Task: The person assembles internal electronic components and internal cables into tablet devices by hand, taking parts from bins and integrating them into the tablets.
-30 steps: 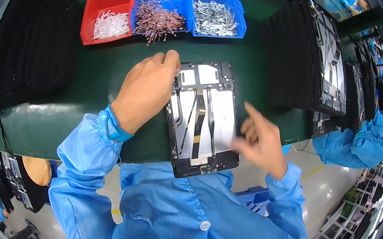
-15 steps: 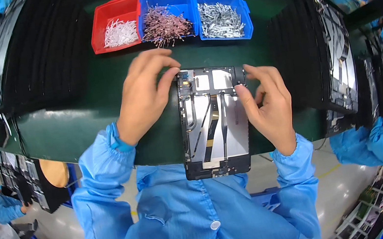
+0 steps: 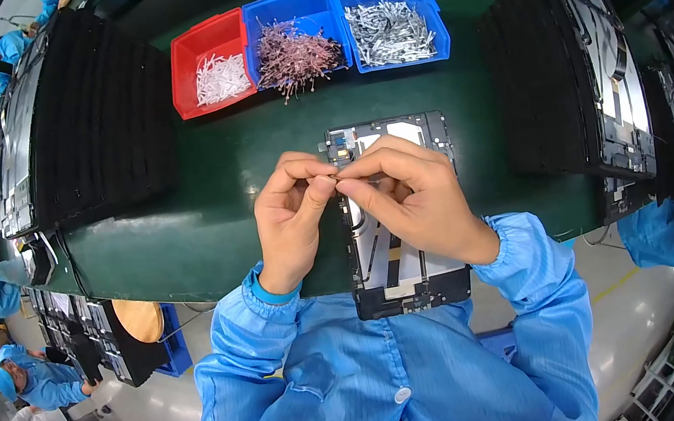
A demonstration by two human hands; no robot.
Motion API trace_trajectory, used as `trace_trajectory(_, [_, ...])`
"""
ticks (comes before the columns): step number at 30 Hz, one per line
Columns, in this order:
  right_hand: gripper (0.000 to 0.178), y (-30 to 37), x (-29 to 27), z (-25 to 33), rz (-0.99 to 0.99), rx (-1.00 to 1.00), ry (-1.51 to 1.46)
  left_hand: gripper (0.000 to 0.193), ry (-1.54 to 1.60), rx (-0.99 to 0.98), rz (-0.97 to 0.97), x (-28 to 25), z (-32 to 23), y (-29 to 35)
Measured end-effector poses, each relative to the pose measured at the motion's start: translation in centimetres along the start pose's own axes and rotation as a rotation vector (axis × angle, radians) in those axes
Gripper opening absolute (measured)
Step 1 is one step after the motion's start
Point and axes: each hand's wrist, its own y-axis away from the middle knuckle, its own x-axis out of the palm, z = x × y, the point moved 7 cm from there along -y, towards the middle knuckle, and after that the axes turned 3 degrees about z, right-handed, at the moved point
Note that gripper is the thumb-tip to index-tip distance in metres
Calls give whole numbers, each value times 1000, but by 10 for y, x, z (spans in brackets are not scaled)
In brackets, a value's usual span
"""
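Note:
An opened tablet (image 3: 413, 293) lies at the front of the green table, its inner parts, flat cables and pale metal showing. It overhangs the near edge. My left hand (image 3: 291, 222) is beside the tablet's upper left, thumb and index finger pinched together. My right hand (image 3: 422, 193) reaches over the tablet, and its pinched fingertips meet those of the left. A tiny thing seems to be between the fingertips, too small to name. My right hand hides the tablet's upper middle.
Behind the tablet stand a red bin (image 3: 186, 72) of white strips, a blue bin (image 3: 272, 8) of thin pinkish wired parts and another blue bin (image 3: 439, 30) of silvery pieces. Tall stacks of tablet units flank me, a left stack (image 3: 92, 116) and a right stack (image 3: 540, 84). People in blue work nearby.
My hands have left the tablet's upper corners and come together over its upper left, fingertips now pinched. The head view has shifted slightly.

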Motion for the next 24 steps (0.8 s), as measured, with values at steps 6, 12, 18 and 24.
trace_trajectory(6, [10,2,-4,12,-21,-87,74,8,-340,205,-54,4,-13,9])
trace_trajectory(12, [11,3,-4,12,-18,-97,66,8,-325,192,-34,4,-13,10])
trace_trajectory(18, [10,2,-3,7,48,-50,102,17,-392,171,21,-1,-8,10])
trace_trajectory(24, [7,-1,4,-15,194,8,216,37,-490,-342,9,-25,15,20])
